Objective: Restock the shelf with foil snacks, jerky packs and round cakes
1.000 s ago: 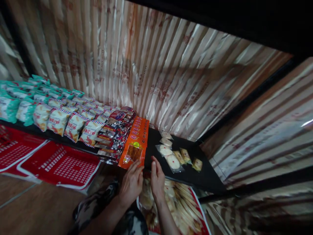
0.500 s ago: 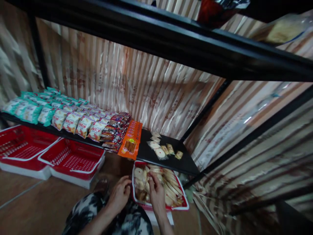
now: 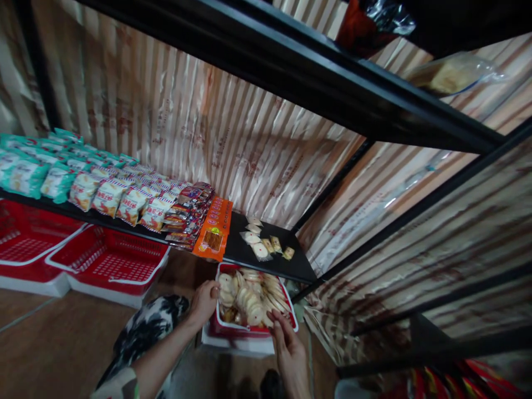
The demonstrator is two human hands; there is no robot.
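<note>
A red basket with a white rim is filled with round, pale, wrapped crackers, several standing in overlapping rows. At its left rim is my left hand, fingers curled closed against the edge. My right hand reaches over the front right corner, thumb and fingers pinched at a pale round cracker there. Above the basket, a black shelf bears a few loose round crackers and small yellowish packets.
Teal packets, white snack bags, dark packets and an orange bag line the shelf to the left. Two red baskets stand below them. Overhead runs a black upper shelf. Corrugated wrapping hangs behind.
My right hand has moved from the middle of the basket to its front right corner, uncovering the middle row of crackers. My left hand stays by the left rim. The view has shifted right.
</note>
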